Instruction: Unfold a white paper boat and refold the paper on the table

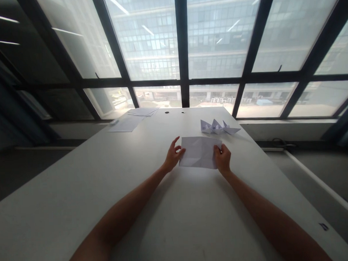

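A creased white sheet of paper (198,154) is held just above the white table, in front of me. My right hand (223,158) grips its right edge, thumb on the near face and fingers curled behind. At the left edge, my left hand (173,156) pinches the sheet lightly. Its thumb lies over the paper's border, while the index finger stretches upward, clear of the sheet. Fold lines cross the paper. Just beyond it to the right stand folded paper boats (217,126), three peaks in a row.
Flat sheets of paper (123,124) lie at the table's far left corner. Two small dark round fittings, one a grommet (166,112), sit near the far edge. A small dark mark (323,226) is near the right edge of the table (79,196). Tall windows rise behind.
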`<control>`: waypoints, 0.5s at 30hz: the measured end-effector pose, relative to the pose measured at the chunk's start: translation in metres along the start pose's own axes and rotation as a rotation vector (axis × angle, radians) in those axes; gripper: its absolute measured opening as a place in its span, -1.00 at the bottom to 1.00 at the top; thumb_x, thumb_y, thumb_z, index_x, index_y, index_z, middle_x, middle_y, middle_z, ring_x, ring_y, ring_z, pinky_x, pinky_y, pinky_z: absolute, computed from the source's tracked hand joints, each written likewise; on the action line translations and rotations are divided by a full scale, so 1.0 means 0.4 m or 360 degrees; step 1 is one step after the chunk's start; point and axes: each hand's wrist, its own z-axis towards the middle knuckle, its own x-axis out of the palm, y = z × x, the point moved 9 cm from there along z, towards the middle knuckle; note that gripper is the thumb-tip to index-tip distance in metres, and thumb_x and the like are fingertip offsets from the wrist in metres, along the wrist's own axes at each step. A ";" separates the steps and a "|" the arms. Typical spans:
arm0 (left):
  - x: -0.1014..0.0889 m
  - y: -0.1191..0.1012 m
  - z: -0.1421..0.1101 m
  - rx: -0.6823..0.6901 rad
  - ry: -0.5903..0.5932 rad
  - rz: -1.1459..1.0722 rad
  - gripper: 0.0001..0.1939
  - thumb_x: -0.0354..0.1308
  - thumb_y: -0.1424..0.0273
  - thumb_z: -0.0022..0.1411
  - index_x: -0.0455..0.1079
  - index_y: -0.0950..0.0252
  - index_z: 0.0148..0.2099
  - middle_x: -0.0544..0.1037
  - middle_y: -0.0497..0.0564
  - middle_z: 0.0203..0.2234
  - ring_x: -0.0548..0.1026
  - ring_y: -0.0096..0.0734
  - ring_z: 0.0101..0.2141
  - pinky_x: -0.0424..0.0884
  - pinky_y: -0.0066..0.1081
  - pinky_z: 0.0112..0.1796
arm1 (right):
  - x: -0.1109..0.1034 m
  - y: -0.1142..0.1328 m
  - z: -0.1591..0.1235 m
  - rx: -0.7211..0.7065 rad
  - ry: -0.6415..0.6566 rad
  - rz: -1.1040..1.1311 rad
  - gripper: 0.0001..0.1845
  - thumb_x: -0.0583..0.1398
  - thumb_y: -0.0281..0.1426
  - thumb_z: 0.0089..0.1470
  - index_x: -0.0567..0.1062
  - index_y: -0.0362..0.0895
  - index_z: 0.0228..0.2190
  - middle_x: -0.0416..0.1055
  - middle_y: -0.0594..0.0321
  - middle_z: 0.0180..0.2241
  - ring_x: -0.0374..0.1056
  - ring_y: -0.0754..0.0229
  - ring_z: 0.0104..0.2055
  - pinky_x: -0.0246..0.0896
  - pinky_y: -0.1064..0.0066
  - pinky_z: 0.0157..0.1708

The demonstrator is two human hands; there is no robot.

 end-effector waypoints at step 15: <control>0.082 -0.078 -0.069 0.0541 0.0049 0.1490 -0.65 -0.01 0.48 0.33 0.40 0.22 0.11 0.47 0.08 0.05 0.42 -0.24 0.07 0.36 -0.23 0.10 | 0.090 -0.071 -0.034 0.0167 0.0584 -0.0622 -0.59 0.11 -0.38 0.12 0.47 -0.16 0.01 0.57 0.00 -0.16 0.50 0.00 -0.13 0.30 0.30 -0.11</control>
